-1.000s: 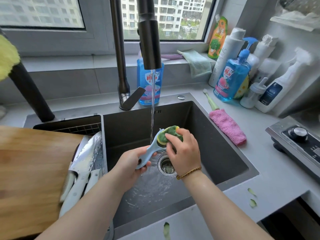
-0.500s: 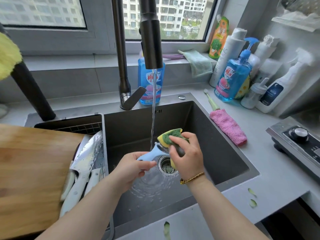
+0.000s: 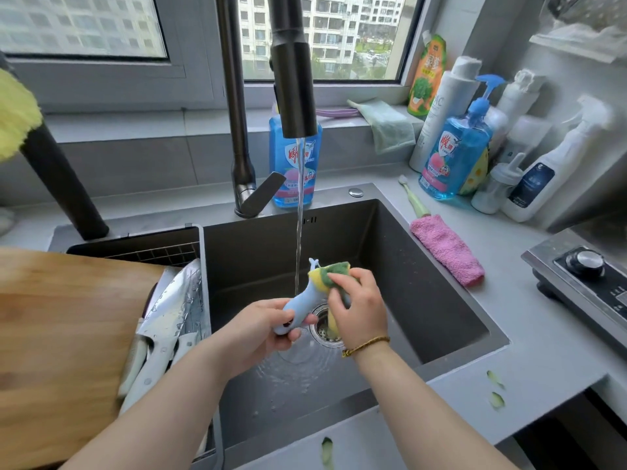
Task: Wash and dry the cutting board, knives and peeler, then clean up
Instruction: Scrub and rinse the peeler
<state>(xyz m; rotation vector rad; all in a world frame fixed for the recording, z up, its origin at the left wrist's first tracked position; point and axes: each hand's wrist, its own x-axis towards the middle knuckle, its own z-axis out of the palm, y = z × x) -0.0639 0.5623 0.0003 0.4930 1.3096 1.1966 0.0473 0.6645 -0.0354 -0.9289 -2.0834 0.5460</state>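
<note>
Over the dark sink [image 3: 424, 286], my left hand [image 3: 258, 330] grips the handle of a light blue peeler [image 3: 302, 303], its head pointing up. My right hand [image 3: 359, 307] presses a yellow and green sponge [image 3: 330, 271] against the peeler's head, just right of the thin water stream [image 3: 299, 212] from the black faucet [image 3: 293, 66]. A wooden cutting board [image 3: 64, 347] lies at the left over the drain rack. Wet knives [image 3: 169, 327] with white handles lie between the board and the sink wall.
Dish soap bottles [image 3: 453, 157], spray bottles and a white tube crowd the back right counter. A pink cloth brush [image 3: 444, 247] lies right of the sink, a stove knob [image 3: 588, 261] further right. Green peel scraps [image 3: 495, 390] dot the front counter. The drain [image 3: 322, 329] sits under my hands.
The peeler's head has tipped upward and its tip now shows above the sponge. My right hand has slid the sponge along the peeler's head. The water keeps running.
</note>
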